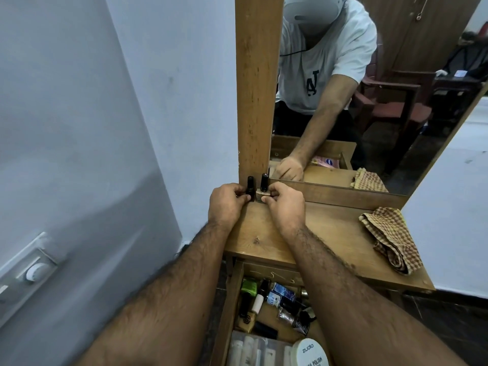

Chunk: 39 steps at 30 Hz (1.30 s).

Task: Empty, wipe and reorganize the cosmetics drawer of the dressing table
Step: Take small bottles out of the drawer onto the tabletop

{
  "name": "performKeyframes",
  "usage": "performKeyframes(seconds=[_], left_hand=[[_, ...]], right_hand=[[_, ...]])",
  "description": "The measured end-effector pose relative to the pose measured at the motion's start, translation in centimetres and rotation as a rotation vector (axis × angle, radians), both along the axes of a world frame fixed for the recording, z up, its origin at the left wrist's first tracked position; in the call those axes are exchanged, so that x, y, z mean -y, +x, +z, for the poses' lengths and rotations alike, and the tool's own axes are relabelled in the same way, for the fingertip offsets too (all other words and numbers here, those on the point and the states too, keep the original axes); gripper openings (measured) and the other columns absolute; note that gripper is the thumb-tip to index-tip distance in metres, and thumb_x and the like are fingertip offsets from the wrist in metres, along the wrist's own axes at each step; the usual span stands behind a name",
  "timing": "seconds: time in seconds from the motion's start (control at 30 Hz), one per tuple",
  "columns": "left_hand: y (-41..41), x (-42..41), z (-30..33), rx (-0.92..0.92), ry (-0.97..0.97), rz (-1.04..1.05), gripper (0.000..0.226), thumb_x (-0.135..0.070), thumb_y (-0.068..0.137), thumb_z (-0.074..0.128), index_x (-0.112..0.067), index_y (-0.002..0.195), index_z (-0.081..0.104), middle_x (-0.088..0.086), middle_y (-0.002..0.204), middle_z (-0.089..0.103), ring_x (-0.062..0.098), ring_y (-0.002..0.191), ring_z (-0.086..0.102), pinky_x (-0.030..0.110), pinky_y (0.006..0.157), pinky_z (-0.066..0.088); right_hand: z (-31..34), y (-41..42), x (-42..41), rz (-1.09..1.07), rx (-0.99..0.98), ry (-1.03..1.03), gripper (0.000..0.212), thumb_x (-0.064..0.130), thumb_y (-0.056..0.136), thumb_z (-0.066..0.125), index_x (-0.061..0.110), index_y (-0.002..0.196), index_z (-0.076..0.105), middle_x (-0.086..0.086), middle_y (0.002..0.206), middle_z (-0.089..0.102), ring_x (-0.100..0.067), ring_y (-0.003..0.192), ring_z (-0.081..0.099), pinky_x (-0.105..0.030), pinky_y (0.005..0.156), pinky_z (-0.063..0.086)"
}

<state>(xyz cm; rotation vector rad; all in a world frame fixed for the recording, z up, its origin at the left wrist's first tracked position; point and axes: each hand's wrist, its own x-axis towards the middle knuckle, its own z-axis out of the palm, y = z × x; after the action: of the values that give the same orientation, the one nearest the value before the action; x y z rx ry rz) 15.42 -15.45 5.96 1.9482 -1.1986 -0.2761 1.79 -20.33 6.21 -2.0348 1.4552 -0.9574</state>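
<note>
On the tabletop (330,233), a dark bottle (250,188) is pinched by left-hand fingers (244,198); a pale bottle (264,186) is gripped by right-hand fingers (269,198).

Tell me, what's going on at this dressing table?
A person is emptying the cosmetics drawer. The left hand pinches a dark nail polish bottle and the right hand pinches a pale nail polish bottle, standing them side by side at the tabletop's back left corner. The open drawer below still holds many cosmetics. A checked cloth lies on the tabletop's right side.
</note>
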Motion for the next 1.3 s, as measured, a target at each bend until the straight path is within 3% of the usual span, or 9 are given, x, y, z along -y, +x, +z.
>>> performKeyframes(seconds=[0.23,0.3,0.5,0.73,0.93,1.03,1.13,1.3], left_hand=[[-0.6,-1.3,0.5,0.022,-0.008,0.019,0.031,-0.022,0.088,0.072,-0.016,0.118,0.070,-0.002,0.111,0.073,0.014,0.101,0.066,0.028,0.095,0.051],[-1.0,-2.6,0.9,0.034,-0.055,0.053,0.030,-0.022,0.090,0.070,-0.017,0.120,0.069,-0.004,0.111,0.072,0.012,0.098,0.066,0.025,0.092,0.050],[-4.0,-8.1,0.4,0.094,-0.116,0.005,0.022,-0.022,0.090,0.068,-0.019,0.112,0.072,-0.007,0.105,0.072,0.003,0.089,0.061,0.017,0.084,0.046],[-8.8,-14.4,-1.2,0.127,-0.119,-0.124,0.020,-0.018,0.089,0.070,-0.015,0.109,0.074,-0.003,0.106,0.073,0.009,0.096,0.065,0.022,0.090,0.050],[-10.4,-18.6,-3.0,0.168,0.096,-0.102,0.023,-0.015,0.091,0.064,-0.019,0.113,0.071,-0.002,0.109,0.071,0.014,0.100,0.065,0.027,0.089,0.050],[-10.0,-20.3,-3.4,0.340,0.249,-0.070,0.021,-0.020,0.093,0.061,-0.025,0.111,0.070,-0.001,0.104,0.072,0.020,0.097,0.065,0.034,0.080,0.054],[-9.8,-20.8,-3.1,0.477,0.330,-0.134,0.022,-0.018,0.092,0.056,-0.025,0.108,0.069,0.002,0.099,0.072,0.025,0.093,0.065,0.036,0.075,0.052],[-10.3,-20.6,-3.5,0.621,0.401,-0.162,0.022,-0.016,0.092,0.050,-0.027,0.105,0.066,0.003,0.095,0.070,0.027,0.089,0.065,0.034,0.064,0.042]], right_hand=[[0.8,-0.7,-1.1,0.000,0.039,0.040,0.045,0.017,0.087,0.075,0.020,0.130,0.061,0.000,0.116,0.071,-0.015,0.106,0.067,-0.030,0.095,0.053],[1.1,-1.6,-2.0,-0.012,0.069,0.015,0.044,0.015,0.088,0.073,0.018,0.130,0.061,0.001,0.110,0.071,-0.014,0.101,0.067,-0.030,0.093,0.055],[0.8,-5.5,-6.9,-0.014,0.151,-0.140,0.026,0.013,0.088,0.073,0.015,0.114,0.070,0.007,0.089,0.067,-0.005,0.081,0.062,-0.020,0.077,0.055],[-1.3,-9.8,-13.3,-0.013,0.151,-0.207,0.011,0.009,0.084,0.074,0.010,0.095,0.074,0.000,0.082,0.070,-0.010,0.072,0.062,-0.027,0.073,0.056],[-4.4,-12.2,-16.9,-0.004,0.025,-0.010,0.006,0.012,0.086,0.070,0.015,0.090,0.073,0.005,0.086,0.069,-0.012,0.080,0.064,-0.032,0.079,0.054],[-5.0,-12.5,-18.0,0.054,-0.122,0.102,0.010,0.012,0.090,0.064,0.016,0.093,0.074,0.005,0.092,0.071,-0.011,0.088,0.062,-0.019,0.077,0.042],[-5.3,-12.0,-18.1,0.093,-0.150,0.173,0.012,0.011,0.090,0.063,0.018,0.091,0.073,0.003,0.092,0.073,-0.015,0.089,0.066,-0.027,0.081,0.051],[-6.0,-11.2,-18.3,0.197,-0.370,0.179,0.016,0.011,0.089,0.057,0.017,0.084,0.072,0.000,0.086,0.073,-0.021,0.085,0.066,-0.028,0.067,0.050]])
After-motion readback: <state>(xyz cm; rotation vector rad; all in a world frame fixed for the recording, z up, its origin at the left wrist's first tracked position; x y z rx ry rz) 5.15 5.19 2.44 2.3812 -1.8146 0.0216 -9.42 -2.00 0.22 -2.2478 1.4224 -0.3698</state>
